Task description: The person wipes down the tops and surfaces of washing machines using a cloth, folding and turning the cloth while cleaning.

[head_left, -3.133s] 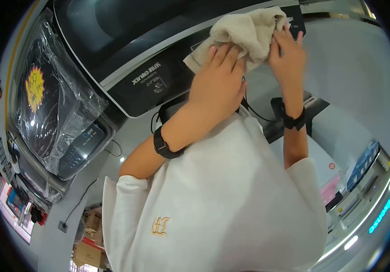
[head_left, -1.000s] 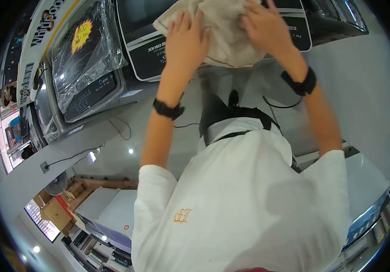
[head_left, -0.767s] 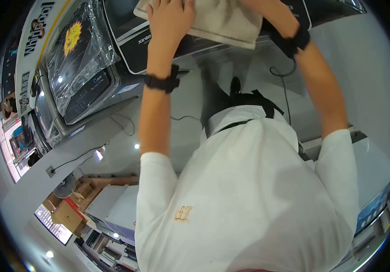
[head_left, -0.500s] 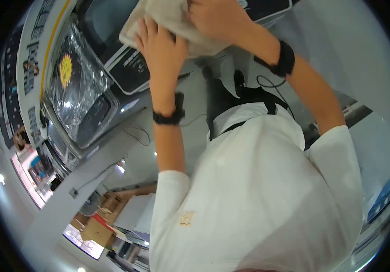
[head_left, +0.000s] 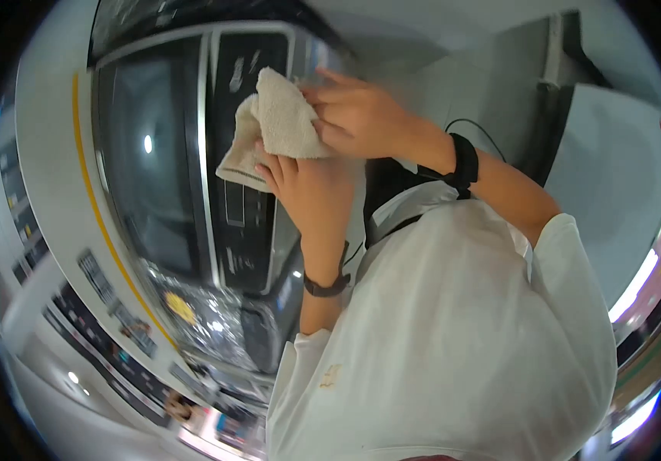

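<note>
A beige cloth (head_left: 288, 119) lies bunched over the black control panel (head_left: 246, 223) of a washing machine. My left hand (head_left: 315, 192) presses its fingers on the lower part of the cloth, thumb side hidden. Just above it, my right hand (head_left: 369, 119) grips the right edge of the cloth with bent fingers, while one finger points up and left. Both wrists carry black bands. Left of the panel is the machine's dark lid (head_left: 150, 154).
A plastic-wrapped machine with a yellow sticker (head_left: 180, 307) stands below the panel. A white panel with a yellow stripe (head_left: 88, 184) runs along the left. At the right is a pale appliance (head_left: 614, 184). A black cable (head_left: 476, 127) lies on the floor.
The view has turned, so the machine now stands upright at the left. Both hands have come closer together, and the cloth is more bunched than when it was spread out.
</note>
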